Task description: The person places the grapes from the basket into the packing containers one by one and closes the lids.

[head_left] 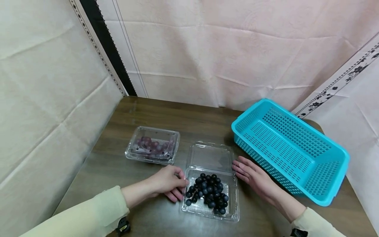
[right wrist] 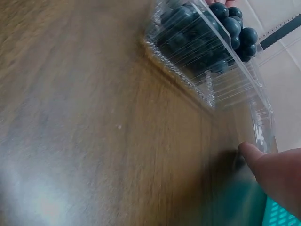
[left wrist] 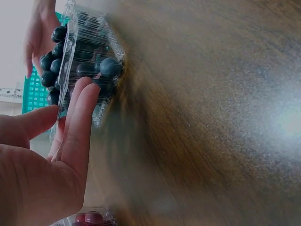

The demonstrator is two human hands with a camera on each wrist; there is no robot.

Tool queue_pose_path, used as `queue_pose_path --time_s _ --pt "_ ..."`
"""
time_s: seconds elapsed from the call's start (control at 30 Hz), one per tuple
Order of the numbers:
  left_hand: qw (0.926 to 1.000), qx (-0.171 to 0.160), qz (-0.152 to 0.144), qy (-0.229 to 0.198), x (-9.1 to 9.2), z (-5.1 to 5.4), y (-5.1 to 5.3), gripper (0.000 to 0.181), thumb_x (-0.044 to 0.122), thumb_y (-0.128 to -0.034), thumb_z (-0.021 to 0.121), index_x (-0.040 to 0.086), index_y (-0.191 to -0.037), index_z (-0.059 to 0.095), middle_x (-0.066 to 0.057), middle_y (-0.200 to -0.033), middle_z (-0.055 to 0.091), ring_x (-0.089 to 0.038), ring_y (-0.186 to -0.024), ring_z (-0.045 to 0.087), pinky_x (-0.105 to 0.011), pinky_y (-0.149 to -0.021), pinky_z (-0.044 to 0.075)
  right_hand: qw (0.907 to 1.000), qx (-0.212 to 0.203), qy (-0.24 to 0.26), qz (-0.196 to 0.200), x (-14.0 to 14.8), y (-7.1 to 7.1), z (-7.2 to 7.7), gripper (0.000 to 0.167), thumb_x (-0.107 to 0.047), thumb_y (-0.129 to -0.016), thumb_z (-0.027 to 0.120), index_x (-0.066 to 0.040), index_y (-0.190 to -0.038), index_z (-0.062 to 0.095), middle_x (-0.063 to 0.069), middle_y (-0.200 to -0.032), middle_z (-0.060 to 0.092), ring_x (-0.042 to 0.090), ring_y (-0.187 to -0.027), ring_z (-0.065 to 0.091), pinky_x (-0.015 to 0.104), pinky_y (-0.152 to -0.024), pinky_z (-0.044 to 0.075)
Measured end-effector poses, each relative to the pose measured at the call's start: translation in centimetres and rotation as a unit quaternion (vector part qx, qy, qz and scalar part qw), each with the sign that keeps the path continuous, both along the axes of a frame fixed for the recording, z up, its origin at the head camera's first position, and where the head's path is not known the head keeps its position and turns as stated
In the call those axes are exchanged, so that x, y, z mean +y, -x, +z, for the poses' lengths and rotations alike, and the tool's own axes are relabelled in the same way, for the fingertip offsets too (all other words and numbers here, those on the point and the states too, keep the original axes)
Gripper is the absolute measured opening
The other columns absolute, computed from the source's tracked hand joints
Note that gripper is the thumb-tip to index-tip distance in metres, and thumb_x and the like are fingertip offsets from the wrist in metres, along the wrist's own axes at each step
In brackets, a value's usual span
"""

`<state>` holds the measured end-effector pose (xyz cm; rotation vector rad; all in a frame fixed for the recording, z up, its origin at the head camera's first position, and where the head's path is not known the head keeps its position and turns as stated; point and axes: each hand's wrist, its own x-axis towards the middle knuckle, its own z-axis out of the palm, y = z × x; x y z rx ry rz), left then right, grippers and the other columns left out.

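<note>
A clear plastic clamshell box (head_left: 234, 214) lies on the table with its lid (head_left: 211, 157) folded back, away from me. In it sits a bunch of dark grapes (head_left: 209, 189). My left hand (head_left: 167, 182) is at the box's left side, thumb over the rim and fingers (left wrist: 80, 127) under it, pinching the edge. On the other side, my right hand (head_left: 257, 177) has its fingers stretched out by the lid's right edge, near the hinge. In the right wrist view, the thumb (right wrist: 254, 157) is close to the lid; contact is unclear.
A closed clear box (head_left: 174, 144) of red grapes (head_left: 152, 144) stands at the back left. An empty turquoise basket (head_left: 296, 144) stands to the right, close beside my right hand. White cloth (head_left: 207, 59) hangs behind the wooden table (head_left: 160, 220).
</note>
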<state>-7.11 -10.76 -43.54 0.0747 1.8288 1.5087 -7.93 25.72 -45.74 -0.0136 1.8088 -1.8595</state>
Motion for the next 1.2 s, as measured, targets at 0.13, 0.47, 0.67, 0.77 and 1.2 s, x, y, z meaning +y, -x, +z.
queue_pose_path --time_s 0.13,0.47,0.67,0.77,1.2 --pt "1.0 0.002 -0.002 0.004 0.0 0.0 0.0 0.014 0.01 -0.1031 0.07 0.001 -0.099 0.062 -0.018 -0.088 0.076 -0.026 -0.069 0.078 -0.038 -0.057 0.067 0.999 0.013 0.043 -0.002 -0.2 0.4 -0.2 0.071 -0.027 -0.118 0.042 0.007 -0.167 0.003 0.032 -0.172 0.019 0.017 -0.148 0.048 0.022 -0.115 0.047" --pt "0.9999 0.009 -0.005 0.005 0.0 0.2 0.0 0.013 0.01 -0.1033 0.07 0.002 -0.099 0.061 -0.016 -0.086 0.077 -0.025 -0.069 0.078 -0.037 -0.057 0.067 0.9969 -0.013 0.073 -0.029 -0.7 1.2 0.3 0.07 -0.03 -0.119 0.04 0.004 -0.169 0.004 0.029 -0.173 0.021 0.012 -0.141 0.056 0.027 -0.115 0.049" --pt "0.9999 0.01 -0.005 0.007 -0.1 0.2 0.0 0.013 0.01 -0.1029 0.071 0.002 -0.099 0.061 -0.017 -0.087 0.077 -0.026 -0.07 0.078 -0.038 -0.058 0.067 0.9978 -0.026 0.054 -0.029 -1.0 1.5 0.7 0.073 -0.033 -0.118 0.042 0.003 -0.169 0.005 0.027 -0.172 0.025 0.01 -0.14 0.055 0.025 -0.116 0.047" --pt "0.9999 0.011 -0.006 0.01 -0.2 0.2 0.1 0.013 0.01 -0.1028 0.071 0.001 -0.099 0.061 -0.018 -0.088 0.077 -0.028 -0.071 0.079 -0.039 -0.058 0.067 0.9983 -0.029 0.039 -0.032 -1.1 1.5 1.1 0.073 -0.036 -0.117 0.043 0.001 -0.169 0.009 0.024 -0.172 0.028 0.01 -0.14 0.054 0.023 -0.116 0.045" --pt "0.9999 0.009 -0.005 0.013 -0.2 0.1 0.1 0.013 0.01 -0.1033 0.07 0.002 -0.098 0.061 -0.018 -0.086 0.076 -0.024 -0.068 0.078 -0.037 -0.057 0.067 0.9956 -0.009 0.091 -0.022 -1.6 2.0 1.3 0.075 -0.046 -0.117 0.034 0.007 -0.166 0.015 0.03 -0.171 0.023 0.023 -0.148 0.05 0.028 -0.118 0.045"
